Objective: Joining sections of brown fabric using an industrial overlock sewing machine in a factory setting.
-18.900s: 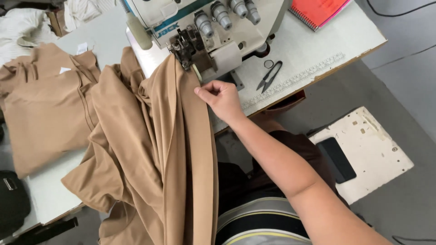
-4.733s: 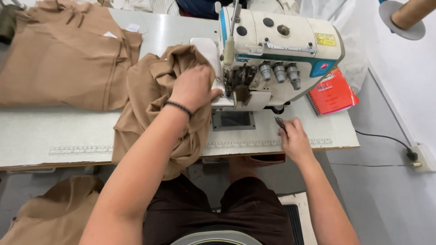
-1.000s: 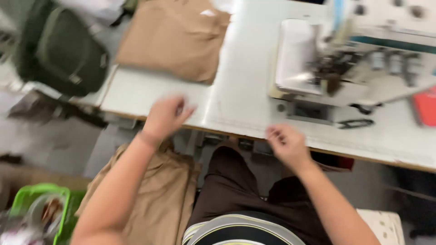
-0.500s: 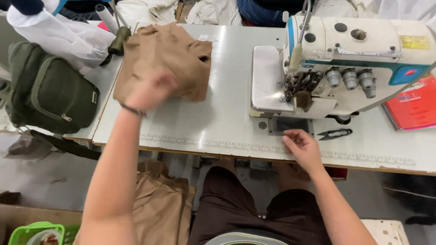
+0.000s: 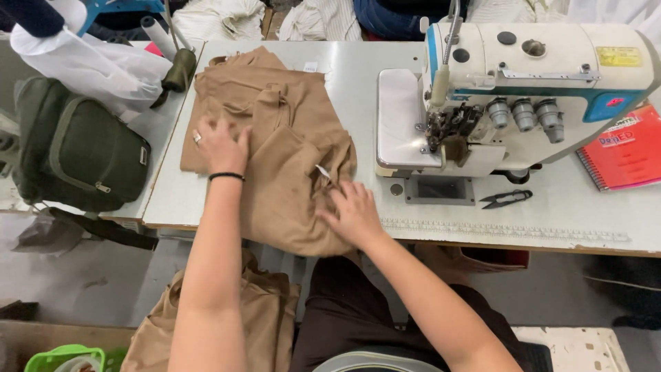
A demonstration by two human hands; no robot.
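Left hand (image 5: 222, 145), with a black band at the wrist, lies flat and spread on the crumpled tan fabric garment (image 5: 275, 145), gripping nothing that I can see. Right hand (image 5: 352, 212) presses the same cloth near its front edge, fingers loosely bent, not closed around it. That garment rests on the grey worktop (image 5: 358, 76), just left of the white and blue sewing machine (image 5: 523, 89), with small black thread snips (image 5: 506, 199) lying further right.

- Pale grey desk (image 5: 358, 76), worn front edge.
- Tan garments (image 5: 275, 138) heaped at left, draping over front edge.
- White-and-blue sewing machine (image 5: 523, 89) at right.
- Black thread snips (image 5: 506, 199) before it.
- Red spiral notebook (image 5: 626, 148) far right.
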